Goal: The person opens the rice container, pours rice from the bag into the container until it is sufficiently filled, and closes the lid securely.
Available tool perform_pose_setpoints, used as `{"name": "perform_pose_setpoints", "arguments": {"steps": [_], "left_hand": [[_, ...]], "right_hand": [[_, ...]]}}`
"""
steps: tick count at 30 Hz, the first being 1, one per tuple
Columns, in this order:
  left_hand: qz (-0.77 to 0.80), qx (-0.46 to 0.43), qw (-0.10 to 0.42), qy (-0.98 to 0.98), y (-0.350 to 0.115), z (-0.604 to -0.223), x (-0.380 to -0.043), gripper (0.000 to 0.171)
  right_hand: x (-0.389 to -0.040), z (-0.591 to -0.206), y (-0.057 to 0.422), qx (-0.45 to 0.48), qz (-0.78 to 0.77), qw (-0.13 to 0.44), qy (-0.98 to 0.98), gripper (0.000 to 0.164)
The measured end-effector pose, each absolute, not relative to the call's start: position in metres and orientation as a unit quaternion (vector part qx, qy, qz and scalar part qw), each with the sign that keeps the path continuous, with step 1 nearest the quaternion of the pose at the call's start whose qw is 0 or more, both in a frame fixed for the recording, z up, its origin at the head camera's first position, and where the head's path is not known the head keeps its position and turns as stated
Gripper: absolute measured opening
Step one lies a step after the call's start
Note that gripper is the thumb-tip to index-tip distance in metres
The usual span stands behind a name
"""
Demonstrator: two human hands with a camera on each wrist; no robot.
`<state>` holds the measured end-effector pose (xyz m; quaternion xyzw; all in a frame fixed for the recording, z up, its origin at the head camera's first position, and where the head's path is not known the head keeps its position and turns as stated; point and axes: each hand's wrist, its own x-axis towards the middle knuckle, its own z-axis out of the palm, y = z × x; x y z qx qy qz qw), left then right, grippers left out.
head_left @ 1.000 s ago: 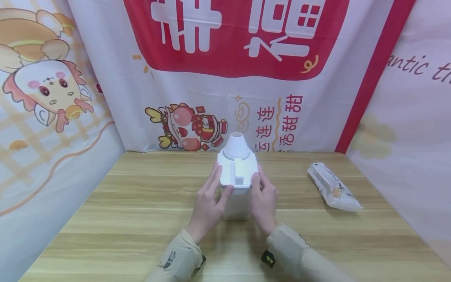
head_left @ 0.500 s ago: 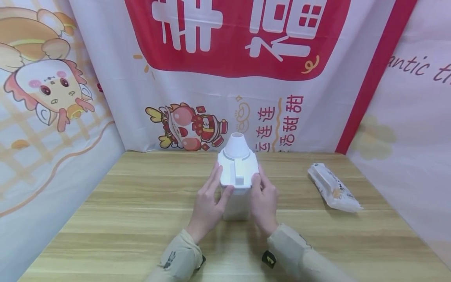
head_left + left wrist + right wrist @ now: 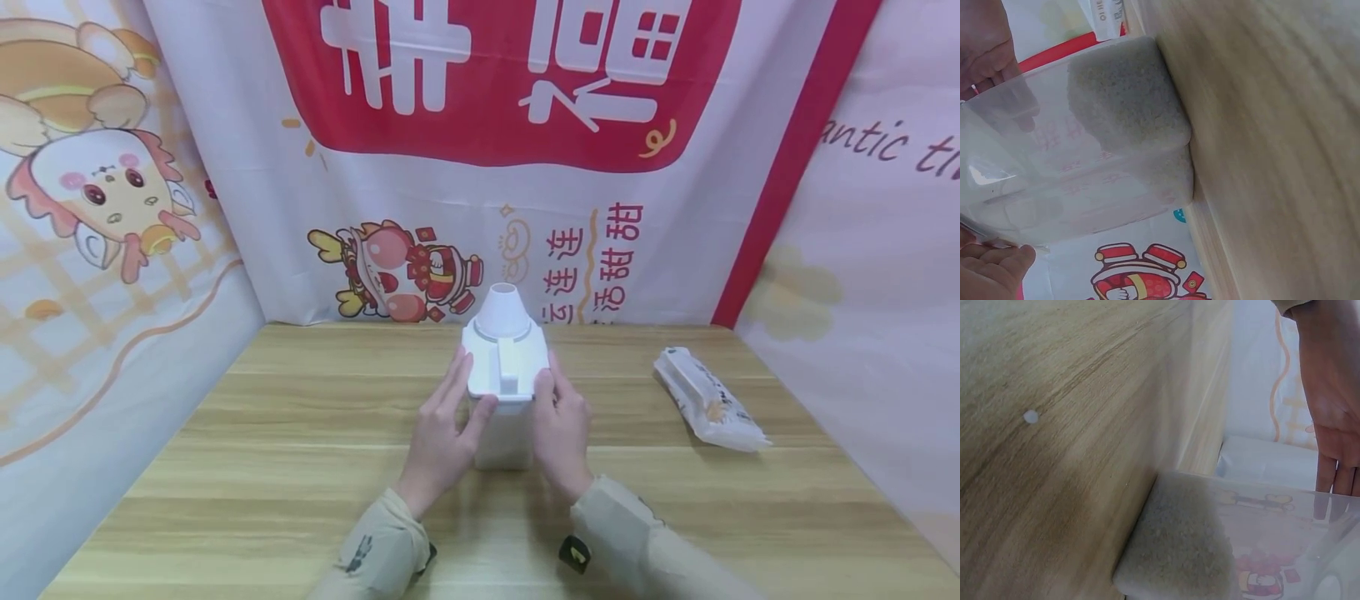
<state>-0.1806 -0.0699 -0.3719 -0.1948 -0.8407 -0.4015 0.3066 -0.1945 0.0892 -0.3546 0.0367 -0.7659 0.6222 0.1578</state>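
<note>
A clear plastic storage container [image 3: 503, 446] stands upright on the wooden table, mid-view. Its white lid [image 3: 486, 377] carries a latch-like bar and, behind that, a white cone-shaped cup [image 3: 503, 313]. Pale grain [image 3: 1125, 94], like rice, fills the container's lower part. My left hand [image 3: 441, 433] grips the lid's left side, thumb at the front edge, fingers along the side. On the other side my right hand [image 3: 562, 429] holds the lid likewise, its thumb near the front right corner. Through the clear wall, the right wrist view shows the left hand's fingers [image 3: 1335, 478].
A white printed plastic packet [image 3: 708, 404] lies to the right on the table [image 3: 300, 467]. Printed cloth [image 3: 420, 192] hangs behind and at both sides. A small white spot [image 3: 1030, 417] shows on the tabletop in the right wrist view.
</note>
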Motion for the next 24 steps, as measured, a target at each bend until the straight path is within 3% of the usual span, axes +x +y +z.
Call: {"name": "perform_pose_setpoints", "arguments": {"steps": [24], "left_hand": [[-0.401, -0.205, 0.311, -0.837, -0.0725, -0.3696, -0.1812, 0.062]], "right_hand": [[-0.1948, -0.3505, 0.0991, 0.047, 0.620, 0.102, -0.777, 0.058]]}}
